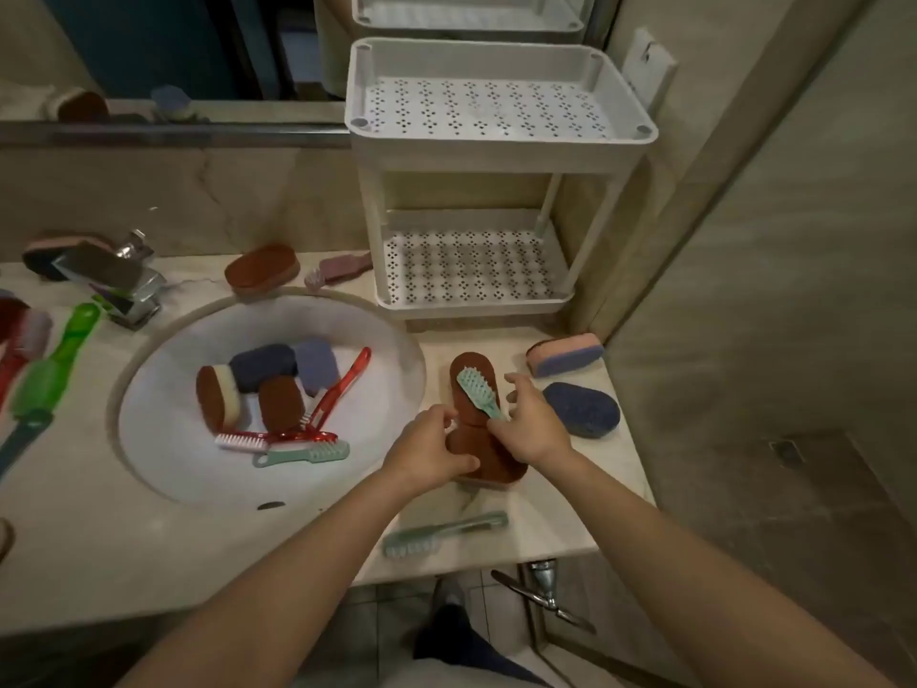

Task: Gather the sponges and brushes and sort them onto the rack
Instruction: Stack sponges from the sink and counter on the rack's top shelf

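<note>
A white two-tier rack [501, 136] stands on the counter at the back right, both perforated shelves bare. My right hand [533, 424] pinches the handle of a small teal brush [477, 389] that lies across brown sponges [469, 372]. My left hand [431, 451] rests curled on the lower brown sponge [501, 464]. The sink [163, 414] holds several sponges and brushes, among them a red brush [342, 384] and a teal one [302, 455].
A blue sponge [583, 408] and a pink-and-blue sponge [565, 355] lie right of my hands. A teal brush [441, 533] lies near the counter's front edge. A brown sponge [262, 269], pink brush [340, 270], tap [119, 280] and green brush [49, 369] sit further left.
</note>
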Tool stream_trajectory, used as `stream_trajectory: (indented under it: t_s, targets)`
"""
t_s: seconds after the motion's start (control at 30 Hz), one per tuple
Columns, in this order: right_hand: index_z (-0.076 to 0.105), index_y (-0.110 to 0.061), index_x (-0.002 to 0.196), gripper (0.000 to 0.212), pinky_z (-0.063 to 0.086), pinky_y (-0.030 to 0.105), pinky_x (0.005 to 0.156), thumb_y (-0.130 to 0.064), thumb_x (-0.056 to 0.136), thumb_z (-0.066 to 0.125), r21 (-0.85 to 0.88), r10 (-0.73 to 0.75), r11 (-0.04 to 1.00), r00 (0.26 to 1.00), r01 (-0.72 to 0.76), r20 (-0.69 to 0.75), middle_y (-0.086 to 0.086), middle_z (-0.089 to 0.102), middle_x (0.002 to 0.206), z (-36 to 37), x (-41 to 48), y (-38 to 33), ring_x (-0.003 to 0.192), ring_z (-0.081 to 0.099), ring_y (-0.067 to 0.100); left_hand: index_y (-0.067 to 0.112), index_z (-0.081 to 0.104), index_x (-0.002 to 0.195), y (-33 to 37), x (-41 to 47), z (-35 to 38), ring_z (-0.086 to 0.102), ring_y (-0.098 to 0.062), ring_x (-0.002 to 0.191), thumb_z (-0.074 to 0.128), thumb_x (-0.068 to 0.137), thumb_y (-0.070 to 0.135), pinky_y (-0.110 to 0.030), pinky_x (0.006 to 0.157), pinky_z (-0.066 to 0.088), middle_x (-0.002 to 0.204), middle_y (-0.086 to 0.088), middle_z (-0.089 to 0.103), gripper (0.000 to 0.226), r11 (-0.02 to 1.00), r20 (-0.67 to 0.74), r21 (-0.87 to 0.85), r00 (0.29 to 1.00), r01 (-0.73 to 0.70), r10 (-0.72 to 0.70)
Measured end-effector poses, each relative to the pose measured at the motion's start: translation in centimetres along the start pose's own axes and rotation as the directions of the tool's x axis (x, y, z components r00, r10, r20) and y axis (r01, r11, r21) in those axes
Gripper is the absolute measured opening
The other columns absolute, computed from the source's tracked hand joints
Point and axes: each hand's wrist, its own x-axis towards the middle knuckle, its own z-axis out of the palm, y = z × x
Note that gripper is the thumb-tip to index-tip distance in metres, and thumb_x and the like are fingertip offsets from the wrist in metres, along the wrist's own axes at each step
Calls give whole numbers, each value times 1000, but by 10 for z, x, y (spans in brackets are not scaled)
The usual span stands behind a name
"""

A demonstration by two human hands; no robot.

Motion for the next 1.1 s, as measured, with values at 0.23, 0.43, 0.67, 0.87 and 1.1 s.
stream_trajectory:
  t_s: [0.23, 0.43, 0.67, 0.87, 1.1]
  targets:
    - [33, -19, 144, 64, 43, 26, 70, -6, 85, 56, 164, -33, 986, 999, 29, 20, -4, 57, 97, 3, 19, 8, 98, 62, 24, 25, 48, 119, 4, 15, 8, 46, -19, 111, 79, 64, 50, -35, 87, 45, 114, 3, 53, 68, 954, 10, 298, 999, 29, -34]
    - [27, -16, 148, 61, 44, 33, 100, -2, 92, 47, 372, 0, 926, 987, 62, -164, 9, 51, 138, -3, 21, 9, 121, 52, 24, 28, 52, 121, 10, 24, 5, 41, -21, 113, 78, 63, 54, -31, 87, 42, 106, 2, 38, 69, 915, 156, 401, 981, 41, -112]
    - [36, -15, 145, 55, 44, 40, 101, -14, 92, 52, 123, 37, 992, 996, -27, -81, 14, 38, 142, 2, 24, 10, 124, 49, 31, 22, 50, 114, 10, 25, -3, 55, -20, 95, 75, 64, 44, -37, 82, 51, 108, -2, 52, 60, 896, 161, 438, 974, 73, -158]
    - [44, -20, 139, 54, 42, 42, 101, -24, 86, 57, -32, -50, 998, 985, 45, -164, 7, 44, 136, 5, 27, 0, 127, 40, 27, 19, 49, 110, 13, 24, -34, 60, -17, 90, 69, 67, 31, -39, 82, 56, 99, -1, 60, 50, 969, 154, 176, 967, 173, -201]
    - [42, -26, 138, 62, 43, 42, 102, -31, 81, 66, 0, -127, 992, 989, 127, -76, 6, 42, 136, 9, 43, -20, 125, 44, 27, 22, 45, 111, 0, 16, -64, 55, -16, 90, 65, 77, 30, -29, 73, 50, 99, -1, 56, 40, 959, 75, 93, 958, 268, -275]
